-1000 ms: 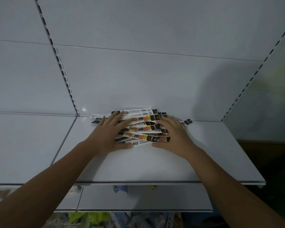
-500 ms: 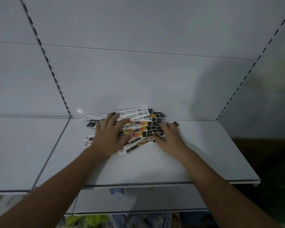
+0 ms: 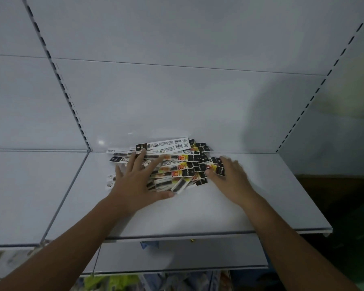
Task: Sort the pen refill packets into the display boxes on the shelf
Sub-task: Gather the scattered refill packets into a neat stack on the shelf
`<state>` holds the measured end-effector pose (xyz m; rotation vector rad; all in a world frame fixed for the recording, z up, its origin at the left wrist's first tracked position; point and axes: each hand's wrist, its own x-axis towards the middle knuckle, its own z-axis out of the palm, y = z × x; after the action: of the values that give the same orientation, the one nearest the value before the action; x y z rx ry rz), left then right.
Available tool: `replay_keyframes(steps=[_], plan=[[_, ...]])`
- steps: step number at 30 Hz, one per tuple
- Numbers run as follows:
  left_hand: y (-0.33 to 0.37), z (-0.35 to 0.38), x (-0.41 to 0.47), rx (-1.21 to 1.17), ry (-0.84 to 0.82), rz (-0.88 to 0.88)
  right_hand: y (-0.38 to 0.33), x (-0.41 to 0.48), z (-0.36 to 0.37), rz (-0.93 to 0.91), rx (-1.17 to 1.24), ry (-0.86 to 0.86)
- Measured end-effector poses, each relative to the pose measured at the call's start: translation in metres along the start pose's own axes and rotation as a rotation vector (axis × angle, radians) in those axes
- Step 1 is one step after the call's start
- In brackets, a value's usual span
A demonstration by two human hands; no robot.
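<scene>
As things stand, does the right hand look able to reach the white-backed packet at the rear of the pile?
Probably yes. The white-backed packet lies uncovered at the rear of the pile. The right hand rests at its right edge, and the left hand covers only the left part. Nothing stands between.

Room over shelf front, right; packet pile blocks rear by back wall.

Black, white, yellow and red printed refill packets on pale grey shelf
</scene>
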<state>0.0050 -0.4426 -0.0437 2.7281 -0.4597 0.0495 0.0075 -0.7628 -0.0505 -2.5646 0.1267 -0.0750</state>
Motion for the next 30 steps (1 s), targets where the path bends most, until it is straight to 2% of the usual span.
replay_keyframes(steps=[5,7,9,12,14,17,20,23,26,30], plan=[[-0.002,0.015,0.024,-0.049,0.046,0.008,-0.033,-0.008,0.033,-0.034,0.143,-0.031],[-0.005,0.013,0.03,-0.147,0.024,0.044,-0.037,-0.007,0.037,-0.031,0.199,-0.04],[-0.011,0.007,0.03,-0.259,0.012,0.086,-0.038,-0.011,0.027,-0.013,0.357,-0.057],[-0.027,-0.002,0.019,-0.313,0.023,0.115,-0.025,-0.014,0.009,0.025,0.447,0.025],[-0.041,-0.005,0.01,-0.221,0.1,0.071,-0.015,-0.016,0.001,0.073,0.416,0.08],[-0.055,-0.004,0.001,-0.192,0.162,-0.095,-0.016,-0.018,0.002,0.101,0.439,0.053],[-0.049,-0.001,0.005,-0.303,0.154,-0.171,-0.034,-0.012,0.016,0.117,0.573,0.007],[-0.024,0.001,0.014,-0.495,0.146,-0.199,-0.051,-0.005,0.038,0.145,0.629,0.059],[-0.005,0.008,0.021,-0.528,0.149,-0.192,-0.068,-0.01,0.046,0.158,0.679,0.075],[-0.006,0.003,0.019,-0.582,0.208,-0.226,-0.063,-0.013,0.032,0.135,0.63,0.082]])
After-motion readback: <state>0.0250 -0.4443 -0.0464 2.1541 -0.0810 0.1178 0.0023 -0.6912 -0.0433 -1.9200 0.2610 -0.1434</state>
